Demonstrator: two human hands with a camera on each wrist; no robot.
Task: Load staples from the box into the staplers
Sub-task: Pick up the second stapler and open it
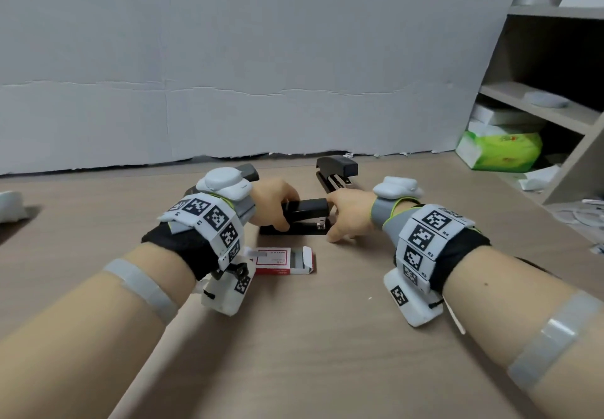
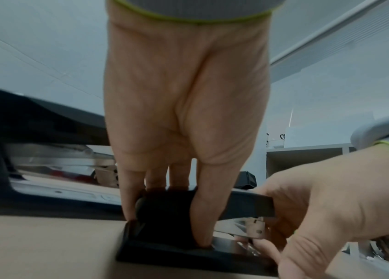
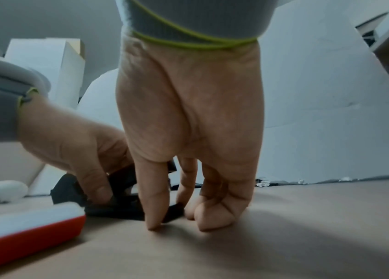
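Your left hand (image 1: 273, 201) grips the rear of the small black stapler (image 1: 305, 214) mid-desk; your right hand (image 1: 348, 214), fingers partly curled, pinches its front end. The open red-and-white staple box (image 1: 282, 260) lies just nearer, bare wooden desk (image 1: 327, 353) beyond it.

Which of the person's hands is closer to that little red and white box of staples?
Left. The left hand grips the stapler just beyond the staple box; the right hand is farther off to the box's right.

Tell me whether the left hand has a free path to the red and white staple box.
Probably yes: the red and white staple box lies open beside the left wrist, nothing between, but the left hand must release the black stapler first.
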